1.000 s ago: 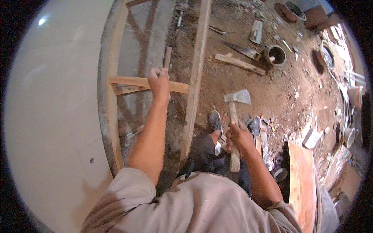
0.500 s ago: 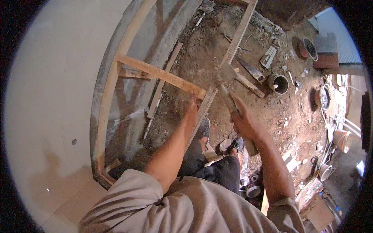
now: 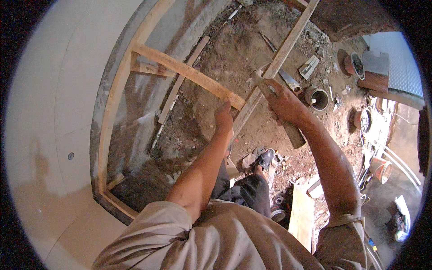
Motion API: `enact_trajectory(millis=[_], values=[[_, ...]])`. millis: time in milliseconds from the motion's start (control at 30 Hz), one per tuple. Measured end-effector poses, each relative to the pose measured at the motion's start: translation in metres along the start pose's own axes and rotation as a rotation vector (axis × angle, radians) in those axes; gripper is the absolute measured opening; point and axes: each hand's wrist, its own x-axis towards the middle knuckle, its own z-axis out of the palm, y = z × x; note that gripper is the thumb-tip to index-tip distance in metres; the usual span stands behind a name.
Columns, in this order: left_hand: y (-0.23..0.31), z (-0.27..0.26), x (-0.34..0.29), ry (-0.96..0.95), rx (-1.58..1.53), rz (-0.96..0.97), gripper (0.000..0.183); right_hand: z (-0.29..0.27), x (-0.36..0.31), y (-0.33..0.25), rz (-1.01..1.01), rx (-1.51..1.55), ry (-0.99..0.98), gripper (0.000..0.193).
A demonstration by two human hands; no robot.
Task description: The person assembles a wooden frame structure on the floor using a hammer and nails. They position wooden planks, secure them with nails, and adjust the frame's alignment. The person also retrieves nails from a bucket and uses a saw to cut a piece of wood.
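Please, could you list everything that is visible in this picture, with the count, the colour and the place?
Hatchet: one, brown-grey handle, in the right hand
Wooden frame: one, pale brown, centre and left
Wooden strip: one, brown, along the grey wall
Saw: one, grey, on the earth beyond the frame
Buckets: at least four, grey to orange, right side
Pipes: at least two, white, far right
Board: one, pale, lower right
Shirt: one, beige, bottom
Shoe: at least one, dark, lower centre
Left hand: one, bare, at the crossbar's end
Right hand: one, bare, around the handle
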Motion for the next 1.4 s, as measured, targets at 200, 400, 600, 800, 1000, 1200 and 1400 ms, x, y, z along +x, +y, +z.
enact_trajectory(millis=[200, 400, 600, 800, 1000, 1200, 1400], values=[[0.009, -0.015, 0.001, 0.053, 0.007, 0.034, 0.052, -0.057, 0.067, -0.078, 0.839, 0.398, -0.506, 0.051], [0.031, 0.013, -0.030, -0.003, 0.006, 0.161, 0.048, -0.008, 0.029, 0.034, -0.467, -0.152, 0.008, 0.052], [0.031, 0.012, -0.030, 0.003, -0.096, 0.054, 0.037, -0.015, 0.023, -0.026, 0.086, 0.033, -0.034, 0.052], [0.032, 0.008, -0.036, 0.067, -0.002, 0.152, 0.038, -0.024, 0.029, -0.054, 0.516, 0.317, -0.330, 0.050], [0.024, 0.006, -0.031, 0.017, 0.030, 0.134, 0.043, -0.010, 0.008, -0.053, 0.548, 0.337, -0.265, 0.050], [0.015, -0.007, -0.014, 0.105, 0.135, 0.027, 0.054, -0.036, 0.027, -0.100, 0.892, 0.465, -0.279, 0.050], [0.031, -0.002, -0.025, 0.030, -0.046, 0.010, 0.053, -0.040, 0.025, -0.107, 0.811, 0.512, -0.226, 0.050]])
